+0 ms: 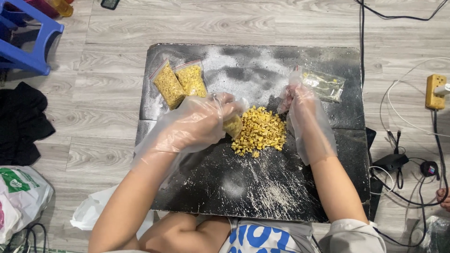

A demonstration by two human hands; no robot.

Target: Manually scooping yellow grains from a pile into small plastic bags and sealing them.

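Knees and a white shirt hem with blue print (255, 236) sit closest to the lens, at the near edge of a dark board (262, 187) dusted with white powder.

Left hand (199, 124): in a loose clear plastic glove, fingers curled around a small clear bag (233, 125) partly filled with yellow pieces. Grasping it; bag mouth hidden by the glove. Bag sits at the fingertips, touching the left edge of the loose pile.

Pile of small yellow pieces (260, 131): lies on the board between the two hands, just right of the left hand's fingertips and just left of the right hand's wrist.

Right hand (296, 98): also gloved, fingers bunched together above the pile's far right corner. Whether it pinches any pieces cannot be told; glove film hides the fingertips.

Beyond the right hand, just past its fingertips: an almost empty clear bag (324, 85) lying flat on the board.

Beyond the left hand, up and to its left: two filled bags of yellow pieces (180, 83), side by side, touching, tilted.

Off the board, on grey wood-look flooring: blue plastic stool (26, 40) far left of the left hand; black cloth (21, 122) below it; yellow power strip (435, 91) and black cables (398, 161) well right of the right hand.
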